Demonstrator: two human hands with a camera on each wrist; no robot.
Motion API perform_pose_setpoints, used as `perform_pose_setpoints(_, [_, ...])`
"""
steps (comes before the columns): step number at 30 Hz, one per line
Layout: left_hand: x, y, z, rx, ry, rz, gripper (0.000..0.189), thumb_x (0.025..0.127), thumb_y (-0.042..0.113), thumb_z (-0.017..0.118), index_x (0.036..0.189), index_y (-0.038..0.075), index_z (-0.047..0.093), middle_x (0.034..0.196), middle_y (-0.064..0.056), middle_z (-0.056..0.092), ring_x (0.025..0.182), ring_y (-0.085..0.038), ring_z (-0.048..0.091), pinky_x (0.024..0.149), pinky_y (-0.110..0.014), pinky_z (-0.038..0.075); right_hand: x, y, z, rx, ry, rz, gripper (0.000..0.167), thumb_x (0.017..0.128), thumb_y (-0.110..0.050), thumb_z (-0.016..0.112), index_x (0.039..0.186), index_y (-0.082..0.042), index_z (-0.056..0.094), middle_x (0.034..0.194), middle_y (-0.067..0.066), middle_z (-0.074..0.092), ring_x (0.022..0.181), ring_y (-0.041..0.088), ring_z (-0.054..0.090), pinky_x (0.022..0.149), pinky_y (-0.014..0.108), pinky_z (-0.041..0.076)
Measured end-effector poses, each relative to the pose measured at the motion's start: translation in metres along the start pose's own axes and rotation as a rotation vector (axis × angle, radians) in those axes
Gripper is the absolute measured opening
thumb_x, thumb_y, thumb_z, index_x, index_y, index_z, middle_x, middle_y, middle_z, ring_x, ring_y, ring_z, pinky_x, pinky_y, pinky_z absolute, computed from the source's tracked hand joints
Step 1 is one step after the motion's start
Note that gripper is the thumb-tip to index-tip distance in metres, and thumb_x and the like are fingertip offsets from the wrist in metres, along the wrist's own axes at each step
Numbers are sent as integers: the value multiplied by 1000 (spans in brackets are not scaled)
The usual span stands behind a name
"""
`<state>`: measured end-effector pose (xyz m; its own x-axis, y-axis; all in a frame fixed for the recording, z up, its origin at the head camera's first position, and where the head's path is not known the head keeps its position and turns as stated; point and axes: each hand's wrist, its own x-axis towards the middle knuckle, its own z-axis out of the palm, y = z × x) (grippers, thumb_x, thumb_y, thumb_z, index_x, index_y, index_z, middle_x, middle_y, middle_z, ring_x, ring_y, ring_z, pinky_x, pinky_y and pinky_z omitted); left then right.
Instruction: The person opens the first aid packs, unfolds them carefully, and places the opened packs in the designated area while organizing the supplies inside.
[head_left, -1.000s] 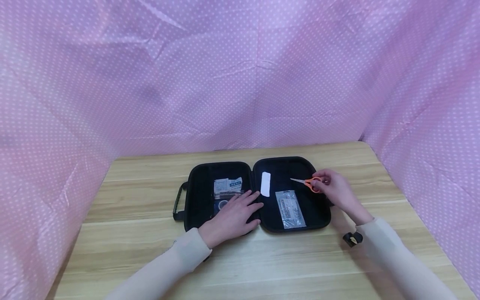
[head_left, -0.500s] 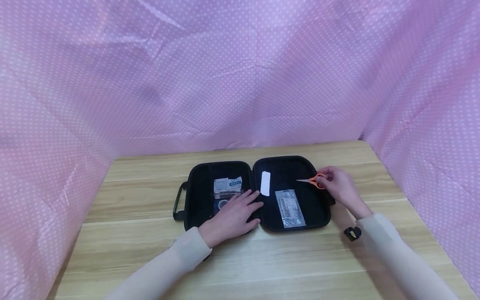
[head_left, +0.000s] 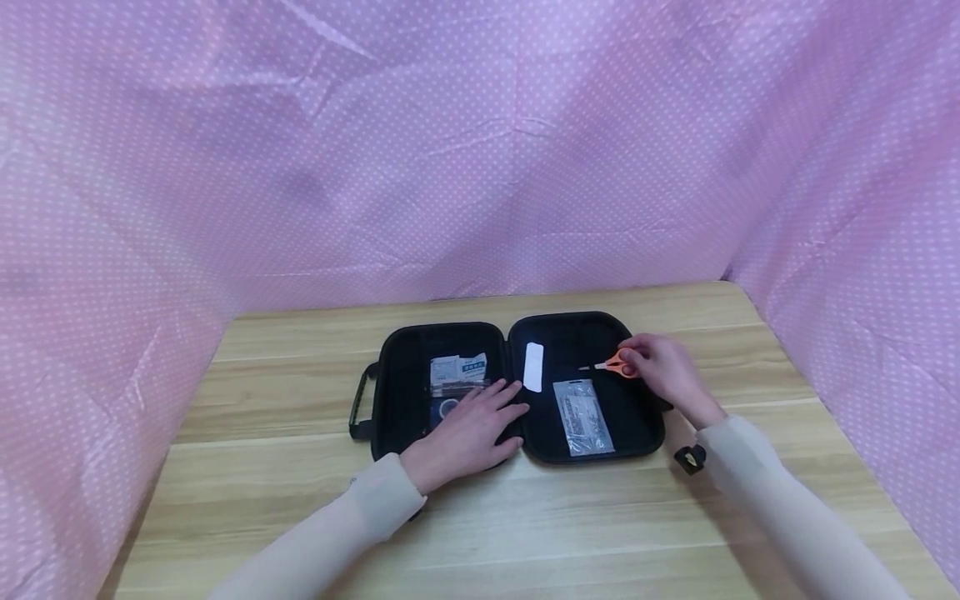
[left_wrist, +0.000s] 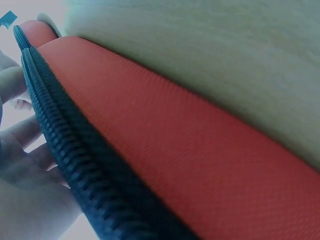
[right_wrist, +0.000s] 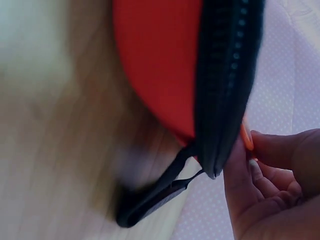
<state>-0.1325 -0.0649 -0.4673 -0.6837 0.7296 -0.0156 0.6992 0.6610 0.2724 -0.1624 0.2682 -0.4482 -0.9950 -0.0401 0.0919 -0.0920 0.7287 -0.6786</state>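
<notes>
A zippered case [head_left: 645, 425] lies unfolded on the table, black inside and red outside as the wrist views show. My right hand [head_left: 671, 375] pinches orange-handled scissors [head_left: 621, 363] by the handles over the right half, blades pointing left. In the right wrist view only a bit of the orange scissors handle [right_wrist: 246, 136] shows between thumb and finger. My left hand [head_left: 468, 433] lies with fingers spread over the left half near the hinge, partly covering what is there. A white strip [head_left: 533, 367] and a clear packet [head_left: 583, 417] rest in the right half.
Paper packets [head_left: 459, 367] and a blue item with a white ring [head_left: 447, 407] sit in the left half. A carry handle [head_left: 360, 404] sticks out at the case's left. Pink dotted cloth [head_left: 480, 167] hangs behind the wooden table [head_left: 525, 533].
My right hand with the scissors moved slightly right, then back left and a little lower over the right half. The left hand has stayed in place.
</notes>
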Motion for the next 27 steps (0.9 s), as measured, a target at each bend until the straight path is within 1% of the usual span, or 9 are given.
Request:
perform_pose_setpoints(5, [0, 0, 0, 4, -3, -3, 50, 102, 39, 63, 146, 16, 61, 166, -6, 37, 153, -29, 32, 120, -57, 31, 6, -2, 7, 7, -32, 10, 18, 102, -1, 61, 109, 12, 70, 80, 11, 73, 71, 15, 66, 61, 20, 50])
perform_pose_setpoints(10, [0, 0, 1, -2, -2, -2, 50, 102, 39, 64, 146, 16, 61, 165, -6, 37, 153, -29, 32, 120, -57, 31, 11, -4, 12, 20, -73, 45, 21, 104, -3, 58, 114, 13, 68, 86, 14, 72, 74, 18, 66, 62, 22, 52])
perform_pose_setpoints(13, [-1, 1, 2, -6, 0, -1, 50, 102, 39, 64, 146, 16, 61, 166, -7, 37, 153, -29, 31, 119, -57, 31, 14, -4, 15, 12, -82, 60, 22, 105, -3, 57, 115, 13, 68, 87, 14, 71, 73, 18, 65, 62, 23, 51])
perform_pose_setpoints(16, [0, 0, 2, -7, 3, 0, 50, 102, 39, 64, 146, 16, 61, 166, -7, 37, 153, -29, 32, 119, -57, 32, 17, -6, 17, -11, -78, 57, 22, 105, -3, 56, 113, 13, 68, 87, 16, 70, 73, 19, 64, 63, 25, 51])
perform_pose_setpoints(19, [0, 0, 3, -4, 8, -1, 50, 102, 39, 64, 146, 16, 61, 165, -7, 37, 153, -29, 32, 119, -57, 32, 18, -8, 18, -69, -75, 39, 21, 104, -4, 57, 112, 12, 69, 89, 17, 71, 73, 20, 65, 64, 30, 53])
perform_pose_setpoints(21, [0, 0, 3, -4, 11, 0, 50, 102, 38, 64, 146, 15, 61, 165, -7, 37, 153, -29, 32, 119, -57, 32, 18, -9, 19, -131, -69, 20, 20, 103, -4, 58, 111, 10, 70, 90, 17, 72, 72, 21, 65, 65, 33, 54])
perform_pose_setpoints(23, [0, 0, 3, -5, 13, 2, 50, 102, 38, 64, 146, 15, 61, 165, -7, 37, 153, -29, 32, 119, -57, 33, 18, -11, 18, -201, -58, -15, 19, 102, -4, 60, 110, 10, 71, 90, 17, 72, 71, 22, 64, 64, 37, 53])
perform_pose_setpoints(27, [0, 0, 3, -8, 13, 2, 50, 102, 38, 63, 146, 15, 61, 165, -7, 37, 153, -29, 32, 119, -57, 32, 19, -11, 18, -321, -17, -93, 16, 99, -4, 64, 104, 6, 75, 90, 17, 74, 72, 27, 63, 68, 45, 52])
